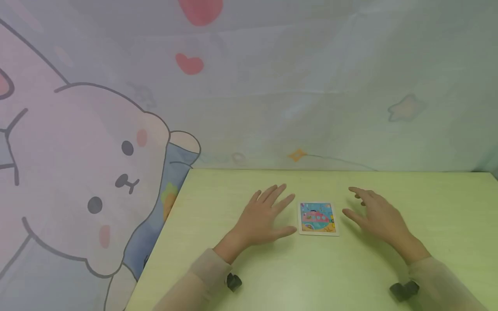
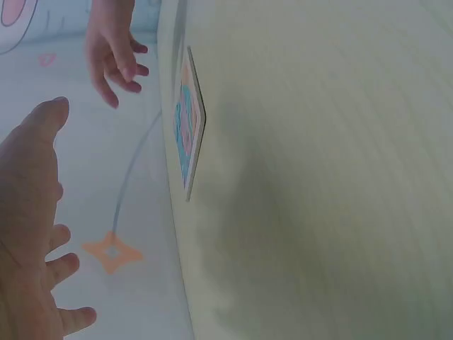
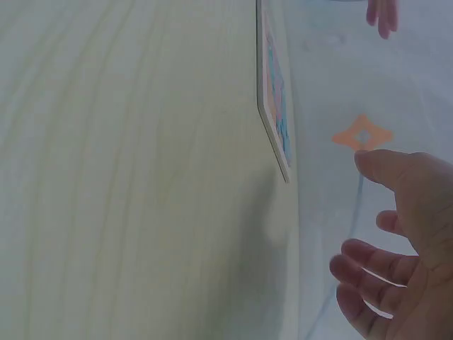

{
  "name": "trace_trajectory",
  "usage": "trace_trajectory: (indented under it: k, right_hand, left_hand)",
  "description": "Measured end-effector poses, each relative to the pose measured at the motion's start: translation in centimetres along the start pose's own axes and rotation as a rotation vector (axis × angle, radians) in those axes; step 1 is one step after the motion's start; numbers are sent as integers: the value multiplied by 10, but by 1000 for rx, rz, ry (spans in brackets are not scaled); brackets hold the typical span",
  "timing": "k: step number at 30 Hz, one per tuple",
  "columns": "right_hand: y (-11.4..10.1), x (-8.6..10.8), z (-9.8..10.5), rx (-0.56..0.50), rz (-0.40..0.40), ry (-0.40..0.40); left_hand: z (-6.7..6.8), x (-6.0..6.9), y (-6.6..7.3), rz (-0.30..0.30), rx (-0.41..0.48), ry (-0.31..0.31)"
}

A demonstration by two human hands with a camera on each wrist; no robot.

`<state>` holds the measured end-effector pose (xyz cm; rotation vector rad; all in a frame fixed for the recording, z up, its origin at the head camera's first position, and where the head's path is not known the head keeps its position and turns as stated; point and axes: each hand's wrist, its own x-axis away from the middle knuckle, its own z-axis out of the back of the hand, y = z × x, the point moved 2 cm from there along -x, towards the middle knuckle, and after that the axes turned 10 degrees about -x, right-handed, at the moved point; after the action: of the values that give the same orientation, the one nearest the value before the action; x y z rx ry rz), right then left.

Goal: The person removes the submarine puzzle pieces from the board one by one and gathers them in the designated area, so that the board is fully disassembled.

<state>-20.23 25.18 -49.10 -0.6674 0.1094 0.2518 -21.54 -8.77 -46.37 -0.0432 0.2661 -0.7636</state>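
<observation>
A small square picture board [image 1: 318, 218] with a pale border lies flat on the table, showing a pink submarine on a blue sea scene. To its left is my left hand [image 1: 261, 219], fingers spread and thumb close to the board's edge, holding nothing. On the other side, my right hand [image 1: 379, 218] hovers with fingers loosely bent, apart from the board. The left wrist view shows the board [image 2: 187, 122] edge-on beyond my left thumb. In the right wrist view the board [image 3: 274, 95] lies away from my right fingers [image 3: 375, 262].
The light yellow-green table [image 1: 447, 216] ends at a hanging cloth [image 1: 292, 86] printed with hearts, stars and a large bear-like figure [image 1: 105, 172]. Each sleeve has a dark device [image 1: 404, 290] at the wrist.
</observation>
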Motion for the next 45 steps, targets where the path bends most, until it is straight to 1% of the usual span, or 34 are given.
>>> trace_trajectory:
  k: [4,10,13,16,19,21,25,29,33,39,45]
  right_hand:
    - [0,-6,-7,-96,-47,-57]
    - [4,-14,-21,-170,-87,-104]
    - [5,-18,-27,-189,-90,-112]
    - [5,-21,-30,-204,-77,-123]
    - [3,-25,-33,-219,-74,-143]
    - [2,-26,-35,-226,-80,-157]
    - [0,-29,-39,-230,-97,-179]
    - [1,-31,-42,-225,-105,-180]
    - [2,-33,-43,-208,-98,-176]
    - [-1,-34,-46,-199,-100,-167]
    - [0,-34,-46,-215,-103,-172]
  left_hand:
    - [-6,-5,15,-37,-1,-36]
    - [-23,-13,36,-81,-22,-115]
    - [-31,-18,46,-109,-23,-130]
    - [-38,-24,56,-132,-32,-166]
    - [-45,-27,64,-138,-33,-218]
    - [-49,-28,68,-132,-27,-253]
    - [-55,-29,74,-109,-31,-315]
    - [-59,-31,78,-90,-61,-351]
    - [-60,-34,81,-74,-85,-370]
    - [-62,-36,84,-67,-114,-388]
    - [-60,-36,84,-60,-99,-394]
